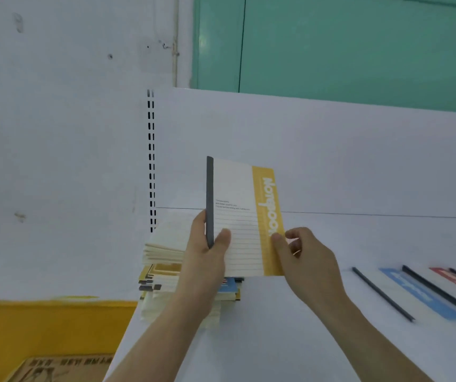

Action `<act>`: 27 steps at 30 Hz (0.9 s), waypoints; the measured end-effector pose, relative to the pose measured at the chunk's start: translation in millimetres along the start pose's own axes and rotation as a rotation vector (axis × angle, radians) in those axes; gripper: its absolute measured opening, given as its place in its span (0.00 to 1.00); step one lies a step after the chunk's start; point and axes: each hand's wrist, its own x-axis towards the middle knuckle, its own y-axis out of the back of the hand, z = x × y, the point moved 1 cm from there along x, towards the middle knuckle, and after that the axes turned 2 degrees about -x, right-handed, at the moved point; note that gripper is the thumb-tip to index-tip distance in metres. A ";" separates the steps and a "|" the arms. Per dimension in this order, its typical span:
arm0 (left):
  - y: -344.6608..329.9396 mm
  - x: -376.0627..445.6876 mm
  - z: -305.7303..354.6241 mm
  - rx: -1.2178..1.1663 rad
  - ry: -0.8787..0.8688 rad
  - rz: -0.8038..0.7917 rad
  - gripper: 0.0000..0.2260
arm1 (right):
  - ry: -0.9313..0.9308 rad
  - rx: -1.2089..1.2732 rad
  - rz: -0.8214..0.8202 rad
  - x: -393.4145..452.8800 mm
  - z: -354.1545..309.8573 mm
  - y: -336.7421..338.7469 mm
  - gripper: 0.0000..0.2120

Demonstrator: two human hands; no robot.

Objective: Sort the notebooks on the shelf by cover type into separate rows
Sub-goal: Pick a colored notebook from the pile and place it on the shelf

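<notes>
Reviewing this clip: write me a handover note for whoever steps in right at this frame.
Left hand grips the yellow-band notebook at its dark spine, held upright above the shelf.
Right hand pinches its yellow edge.
Unsorted stack sits at the shelf's left end.
Done: blue-band notebook and red-band notebook laid flat to the right.
Left: place the held one, then work through the stack.

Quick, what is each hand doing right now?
Left hand: holds the yellow notebook by its dark spine.
Right hand: fingers pinch the same notebook's yellow edge.
</notes>
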 end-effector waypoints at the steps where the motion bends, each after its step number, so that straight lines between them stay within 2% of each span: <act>1: -7.0 -1.9 -4.8 -0.010 0.006 -0.025 0.16 | -0.015 0.065 -0.026 -1.5 5.8 4.8 0.11; 3: -23.0 -6.3 -13.4 -0.021 0.013 -0.068 0.17 | -0.001 0.176 -0.041 -6.9 16.2 17.2 0.07; 5: -40.9 -10.4 -20.4 -0.017 0.024 -0.120 0.19 | 0.020 0.234 -0.011 -13.2 27.9 33.2 0.06; 10: -100.7 -25.1 -32.5 0.019 0.081 -0.268 0.20 | -0.040 0.205 0.074 -18.2 77.0 80.6 0.07; 14: -164.5 -46.8 -34.2 0.167 -0.025 -0.321 0.18 | -0.083 0.230 0.145 -23.1 122.3 132.0 0.05; 17: -218.9 -62.8 -38.8 0.248 -0.067 -0.299 0.16 | -0.074 0.168 0.165 -27.2 156.1 176.3 0.07; 21: -299.5 -85.9 -48.6 0.285 -0.064 -0.309 0.11 | -0.071 0.034 0.162 -29.1 209.8 238.3 0.20; 24: -358.6 -98.0 -63.1 0.312 -0.092 -0.319 0.09 | -0.089 -0.166 0.098 -28.1 258.1 275.5 0.31; 27: -411.7 -105.0 -79.3 0.349 -0.093 -0.353 0.14 | -0.118 -0.313 -0.055 -23.7 295.9 305.7 0.42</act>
